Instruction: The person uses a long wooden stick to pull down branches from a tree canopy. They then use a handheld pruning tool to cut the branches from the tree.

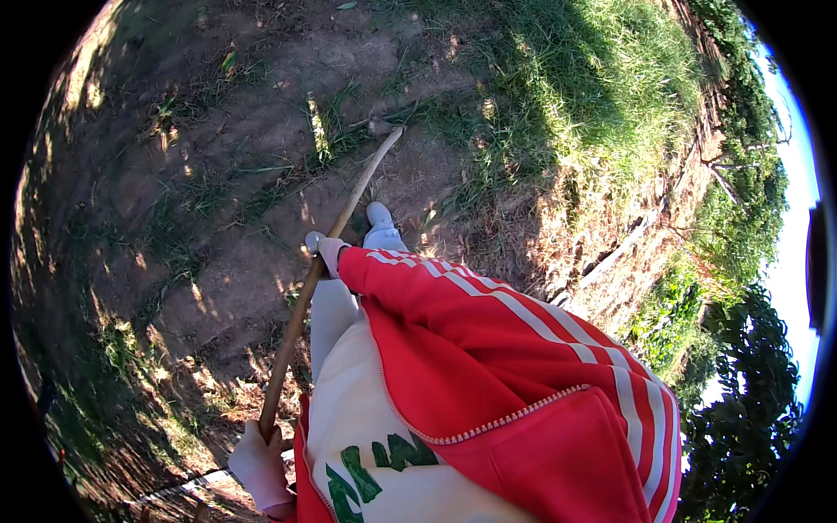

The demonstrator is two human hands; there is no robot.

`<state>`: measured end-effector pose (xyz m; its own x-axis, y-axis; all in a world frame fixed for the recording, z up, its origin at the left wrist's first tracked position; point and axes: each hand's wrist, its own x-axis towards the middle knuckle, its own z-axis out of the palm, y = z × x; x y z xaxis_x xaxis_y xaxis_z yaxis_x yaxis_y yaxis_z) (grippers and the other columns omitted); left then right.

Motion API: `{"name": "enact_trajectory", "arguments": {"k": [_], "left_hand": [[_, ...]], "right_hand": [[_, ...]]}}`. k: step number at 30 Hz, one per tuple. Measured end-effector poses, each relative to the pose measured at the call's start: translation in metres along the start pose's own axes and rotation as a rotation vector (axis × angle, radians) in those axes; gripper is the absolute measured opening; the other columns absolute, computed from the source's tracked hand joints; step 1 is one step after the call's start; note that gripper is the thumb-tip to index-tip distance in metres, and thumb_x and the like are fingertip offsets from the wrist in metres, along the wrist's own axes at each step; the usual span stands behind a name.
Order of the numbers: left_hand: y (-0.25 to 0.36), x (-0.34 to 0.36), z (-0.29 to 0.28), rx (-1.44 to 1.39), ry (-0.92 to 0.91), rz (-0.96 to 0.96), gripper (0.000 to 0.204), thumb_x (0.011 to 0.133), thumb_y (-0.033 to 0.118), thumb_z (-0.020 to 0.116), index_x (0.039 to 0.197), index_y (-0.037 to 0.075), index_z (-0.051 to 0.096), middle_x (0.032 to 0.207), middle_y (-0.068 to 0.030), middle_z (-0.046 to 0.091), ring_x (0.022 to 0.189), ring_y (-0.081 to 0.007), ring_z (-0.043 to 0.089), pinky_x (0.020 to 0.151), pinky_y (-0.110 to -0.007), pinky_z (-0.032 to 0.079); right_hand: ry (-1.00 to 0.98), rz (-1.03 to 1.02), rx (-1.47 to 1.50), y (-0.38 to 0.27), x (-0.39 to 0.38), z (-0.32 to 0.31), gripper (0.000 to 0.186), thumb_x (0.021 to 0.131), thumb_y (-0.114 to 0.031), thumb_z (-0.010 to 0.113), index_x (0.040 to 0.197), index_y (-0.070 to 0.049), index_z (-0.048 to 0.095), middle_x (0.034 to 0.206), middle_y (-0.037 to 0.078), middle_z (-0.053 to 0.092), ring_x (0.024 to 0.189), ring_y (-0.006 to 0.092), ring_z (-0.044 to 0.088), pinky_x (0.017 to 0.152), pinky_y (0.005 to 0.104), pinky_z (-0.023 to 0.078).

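A long wooden handle (pixel 295 331) slants from the lower left to the ground ahead, its far part pale and slightly bent. My left hand (pixel 260 464), in what looks like a pale glove, is closed round its near end at the lower left. Further along, my right hand (pixel 331 254), also pale-covered, grips the handle near my shoes. The handle's far end meets the soil beside a small brownish lump (pixel 380 125); whether this is a tool head, I cannot tell.
Bare brown soil (pixel 248 261) with grass tufts lies ahead and left. My pale shoe (pixel 378 214) stands right of the handle. Thick grass (pixel 602 96) grows at upper right. A pale branch or pole (pixel 619 248) lies on the right, with leafy bushes (pixel 741 410) beyond.
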<state>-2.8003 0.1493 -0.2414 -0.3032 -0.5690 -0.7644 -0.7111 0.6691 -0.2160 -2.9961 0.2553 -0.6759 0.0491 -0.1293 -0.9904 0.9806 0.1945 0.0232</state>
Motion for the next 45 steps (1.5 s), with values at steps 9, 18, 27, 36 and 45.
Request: {"name": "enact_trajectory", "arguments": {"k": [9, 18, 27, 36, 45], "left_hand": [[-0.024, 0.009, -0.047, 0.014, 0.166, 0.017, 0.024, 0.071, 0.026, 0.074, 0.085, 0.01, 0.064, 0.066, -0.0109, 0.062, 0.062, -0.0293, 0.062, 0.058, -0.04, 0.046], [0.019, 0.042, -0.052, -0.402, 0.027, 0.098, 0.026, 0.072, 0.023, 0.072, 0.088, 0.002, 0.068, 0.066, -0.0134, 0.063, 0.06, -0.0219, 0.063, 0.057, -0.035, 0.045], [0.199, 0.111, -0.061, -0.273, 0.051, 0.434, 0.032, 0.078, 0.034, 0.066, 0.09, 0.005, 0.061, 0.074, -0.0162, 0.063, 0.071, -0.0352, 0.062, 0.062, -0.043, 0.046], [0.317, 0.12, -0.097, -0.102, 0.003, 0.47, 0.031, 0.086, 0.037, 0.057, 0.092, 0.006, 0.051, 0.076, -0.0172, 0.062, 0.074, -0.0376, 0.061, 0.065, -0.047, 0.045], [0.227, 0.064, -0.133, 0.012, 0.002, 0.175, 0.029, 0.079, 0.032, 0.065, 0.095, 0.009, 0.058, 0.074, -0.0162, 0.064, 0.072, -0.0367, 0.062, 0.062, -0.046, 0.047]], "right_hand": [[-0.142, -0.026, 0.137, -0.02, -0.062, 0.035, 0.014, 0.077, -0.014, 0.066, 0.084, -0.006, 0.056, 0.073, 0.011, 0.059, 0.064, 0.0259, 0.061, 0.062, 0.0459, 0.055], [-0.127, -0.242, -0.207, -0.051, 0.065, -0.049, 0.01, 0.077, -0.015, 0.06, 0.075, -0.005, 0.059, 0.068, 0.012, 0.059, 0.058, 0.0266, 0.057, 0.057, 0.0431, 0.048], [0.167, -0.249, 0.358, -0.245, -0.087, -0.217, 0.009, 0.082, -0.016, 0.057, 0.078, -0.009, 0.055, 0.068, 0.008, 0.057, 0.064, 0.0262, 0.056, 0.063, 0.0442, 0.048], [0.127, -0.41, 0.477, -0.309, -0.066, -0.274, 0.022, 0.084, -0.031, 0.06, 0.081, -0.009, 0.055, 0.07, 0.008, 0.057, 0.061, 0.0264, 0.055, 0.056, 0.0438, 0.046], [-0.034, -0.123, 0.426, -0.203, -0.053, -0.131, 0.016, 0.079, -0.014, 0.062, 0.084, -0.001, 0.054, 0.07, 0.012, 0.058, 0.06, 0.03, 0.06, 0.055, 0.0466, 0.055]]}}
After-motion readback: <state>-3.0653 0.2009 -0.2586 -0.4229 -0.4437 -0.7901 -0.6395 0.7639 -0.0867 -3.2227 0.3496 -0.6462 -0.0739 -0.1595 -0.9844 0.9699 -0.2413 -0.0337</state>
